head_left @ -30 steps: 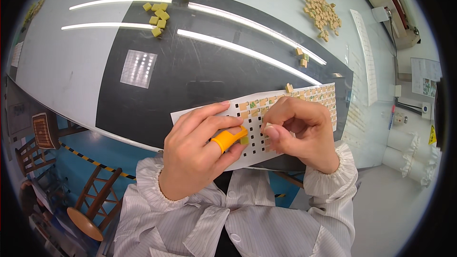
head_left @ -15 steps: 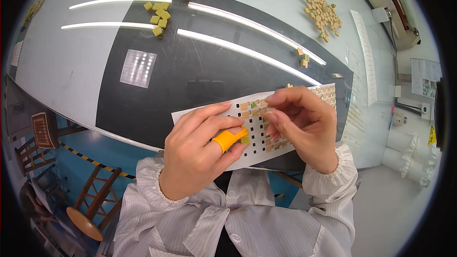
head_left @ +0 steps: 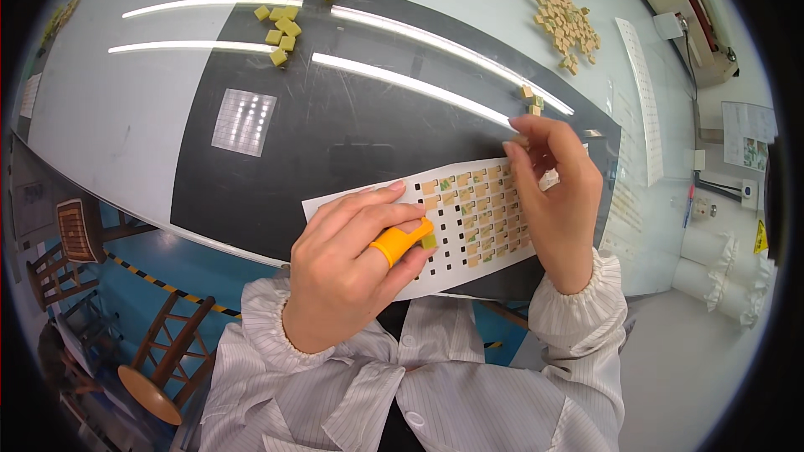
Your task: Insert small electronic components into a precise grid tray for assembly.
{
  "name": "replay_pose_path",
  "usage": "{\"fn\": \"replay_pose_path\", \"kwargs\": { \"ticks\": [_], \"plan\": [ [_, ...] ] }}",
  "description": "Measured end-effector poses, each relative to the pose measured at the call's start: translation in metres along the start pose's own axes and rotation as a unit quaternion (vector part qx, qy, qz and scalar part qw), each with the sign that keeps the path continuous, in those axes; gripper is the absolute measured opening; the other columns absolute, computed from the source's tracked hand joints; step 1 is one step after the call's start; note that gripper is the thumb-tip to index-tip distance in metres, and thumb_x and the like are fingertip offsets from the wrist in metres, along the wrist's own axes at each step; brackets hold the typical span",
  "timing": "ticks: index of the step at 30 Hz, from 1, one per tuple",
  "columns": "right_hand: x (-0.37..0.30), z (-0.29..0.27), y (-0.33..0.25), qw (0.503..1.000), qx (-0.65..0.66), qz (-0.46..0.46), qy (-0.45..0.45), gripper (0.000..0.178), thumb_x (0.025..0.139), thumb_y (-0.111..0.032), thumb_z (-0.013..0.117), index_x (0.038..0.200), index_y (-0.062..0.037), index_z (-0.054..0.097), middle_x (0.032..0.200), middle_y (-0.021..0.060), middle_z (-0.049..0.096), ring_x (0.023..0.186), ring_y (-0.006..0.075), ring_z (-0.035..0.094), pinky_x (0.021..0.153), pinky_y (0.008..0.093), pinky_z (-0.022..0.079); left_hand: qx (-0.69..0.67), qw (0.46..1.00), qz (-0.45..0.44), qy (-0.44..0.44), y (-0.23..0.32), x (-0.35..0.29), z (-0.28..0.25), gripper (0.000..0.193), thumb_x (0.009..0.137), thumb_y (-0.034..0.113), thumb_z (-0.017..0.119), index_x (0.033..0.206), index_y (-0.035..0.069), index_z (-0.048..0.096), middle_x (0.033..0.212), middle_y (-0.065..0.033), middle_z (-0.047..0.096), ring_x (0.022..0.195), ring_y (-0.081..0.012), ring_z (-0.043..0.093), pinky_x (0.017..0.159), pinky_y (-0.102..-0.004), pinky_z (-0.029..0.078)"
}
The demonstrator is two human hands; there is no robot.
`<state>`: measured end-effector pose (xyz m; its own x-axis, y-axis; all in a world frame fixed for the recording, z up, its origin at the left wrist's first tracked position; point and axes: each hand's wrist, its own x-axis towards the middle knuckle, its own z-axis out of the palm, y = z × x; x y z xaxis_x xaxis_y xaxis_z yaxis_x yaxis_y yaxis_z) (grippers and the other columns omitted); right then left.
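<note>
On the left part of a white sheet (head_left: 452, 280) printed with rows of small black squares lies my left hand (head_left: 347, 259), fingers curled. An orange plastic piece (head_left: 402, 243) is worn round one of its fingers. Between its fingertips, by the end of the orange piece, is a small yellow-green block (head_left: 429, 240). Small tan-and-green squares (head_left: 490, 209) cover the sheet's middle and right columns. Beyond the sheet's far edge, the thumb and forefinger of my right hand (head_left: 557, 184) close around a small tan block (head_left: 521, 141), partly hidden by the fingers.
Beneath the sheet is a dark mat (head_left: 318, 151) with a clear gridded square (head_left: 244, 122) on it. Yellow blocks (head_left: 286, 27) lie scattered at the far left. A pile of tan blocks (head_left: 566, 25) sits far right, with a few loose blocks (head_left: 533, 100) nearer. A wooden stool (head_left: 151, 393) stands lower left.
My right hand has moved from over the sheet's middle up and right to the tan block past its far edge, uncovering the tan-and-green squares. My left hand has hardly moved.
</note>
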<state>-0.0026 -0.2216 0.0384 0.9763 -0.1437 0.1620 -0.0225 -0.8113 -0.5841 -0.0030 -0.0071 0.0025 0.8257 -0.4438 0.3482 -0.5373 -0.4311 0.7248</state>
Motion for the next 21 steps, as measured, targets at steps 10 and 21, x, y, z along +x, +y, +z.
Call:
{"fn": "replay_pose_path", "kwargs": {
  "ticks": [10,21],
  "plan": [
    [-0.019,0.016,-0.018,0.988,0.034,-0.127,-0.083,0.021,0.073,0.003,0.079,0.091,-0.0018,0.068,0.093,0.0084,0.061,0.080,0.0199,0.063,0.066,0.0291,0.052,0.001,1.000,0.016,0.021,0.001,0.003,0.002,0.024,0.066,0.006,0.082,0.086,0.001,0.070,0.096,-0.0062,0.070,0.098,-0.0254,0.068,0.081,-0.0369,0.055],
    [-0.023,0.019,-0.021,0.990,0.031,-0.123,-0.066,0.019,0.071,0.002,0.079,0.088,-0.0018,0.070,0.086,0.0080,0.063,0.078,0.0220,0.061,0.066,0.0310,0.049,0.003,1.000,0.020,0.019,-0.001,0.002,0.002,0.025,0.065,0.008,0.082,0.086,0.001,0.069,0.097,-0.0064,0.070,0.097,-0.0253,0.068,0.080,-0.0368,0.055]
  ]
}}
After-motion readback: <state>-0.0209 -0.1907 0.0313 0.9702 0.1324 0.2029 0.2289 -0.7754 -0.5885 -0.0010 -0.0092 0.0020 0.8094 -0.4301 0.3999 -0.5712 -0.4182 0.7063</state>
